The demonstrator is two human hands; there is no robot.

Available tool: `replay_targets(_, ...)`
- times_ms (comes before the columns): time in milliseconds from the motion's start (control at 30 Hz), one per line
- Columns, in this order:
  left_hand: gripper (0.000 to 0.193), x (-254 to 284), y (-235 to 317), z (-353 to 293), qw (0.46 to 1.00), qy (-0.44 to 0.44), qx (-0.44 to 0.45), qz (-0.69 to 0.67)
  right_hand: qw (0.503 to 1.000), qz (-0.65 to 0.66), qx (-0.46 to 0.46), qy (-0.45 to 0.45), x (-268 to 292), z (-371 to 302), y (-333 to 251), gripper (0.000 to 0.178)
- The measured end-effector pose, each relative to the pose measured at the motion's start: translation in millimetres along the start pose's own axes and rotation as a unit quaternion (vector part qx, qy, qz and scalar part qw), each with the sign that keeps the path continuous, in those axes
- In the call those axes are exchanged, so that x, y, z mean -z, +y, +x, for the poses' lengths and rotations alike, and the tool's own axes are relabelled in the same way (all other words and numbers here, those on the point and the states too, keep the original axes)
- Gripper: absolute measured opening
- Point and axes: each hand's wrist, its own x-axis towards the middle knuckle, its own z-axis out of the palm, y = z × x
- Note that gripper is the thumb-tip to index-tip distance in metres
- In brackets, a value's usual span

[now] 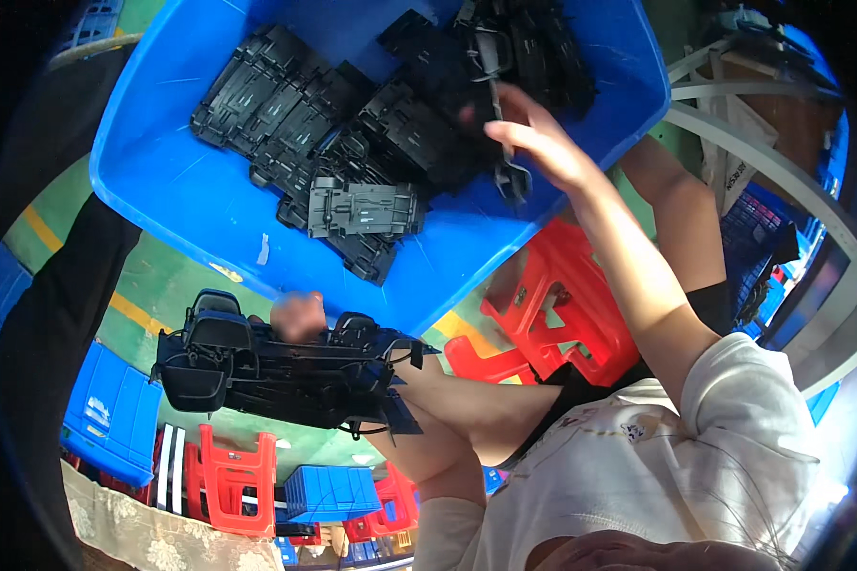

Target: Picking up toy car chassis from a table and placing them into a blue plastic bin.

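Note:
My left hand (298, 317) grips a black plastic toy-car chassis (295, 366) from its far side, outside the bin's near edge. The chassis has seat-like pieces at its left end and thin wires along it; most of my fingers are hidden behind it. Over the right part of the blue bin (257, 249), my right hand (533, 138) is closed around a long, narrow black plastic part (507, 157), held roughly upright. Inside the bin lie several black chassis pieces (281, 100), piled on one another. A greyer chassis piece (364, 207) rests on top, near the front.
A red plastic stool (567, 309) stands between my legs and the bin. Blue crates (114, 414) and another red stool (236, 476) are at the lower left. A curved pale frame (762, 152) stands at the right. Dark cloth (62, 314) hangs along the left.

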Motion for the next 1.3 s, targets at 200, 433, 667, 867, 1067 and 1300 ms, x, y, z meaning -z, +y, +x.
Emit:
replay_targets(200, 0.013, -17, -7, 9, 0.998, -0.043, -0.022, 0.045, 0.858, 0.469, -0.092, -0.191, -7, -32, -2, 0.065)
replay_targets(433, 0.015, -7, -7, 6, 0.999, -0.035, -0.006, -0.041, 0.822, 0.516, -0.086, -0.226, -12, -34, -4, 0.067)
replay_targets(667, 0.014, -18, 1, 7, 1.0, -0.002, 0.006, -0.004, 0.796, 0.551, -0.117, -0.223, -24, -33, -5, 0.07)
replay_targets(867, 0.015, 12, -1, 6, 0.997, -0.07, -0.006, -0.028, 0.922, 0.328, -0.082, -0.189, -11, 0, 15, 0.037)
replay_targets(1067, 0.016, 8, -1, 13, 0.992, -0.12, -0.006, -0.045, 0.954, -0.272, 0.008, -0.127, -33, 38, 45, 0.032)
replay_targets(1300, 0.013, 13, 1, 9, 0.996, -0.074, 0.027, 0.036, 0.839, -0.492, 0.194, 0.128, -45, 38, 53, 0.028)
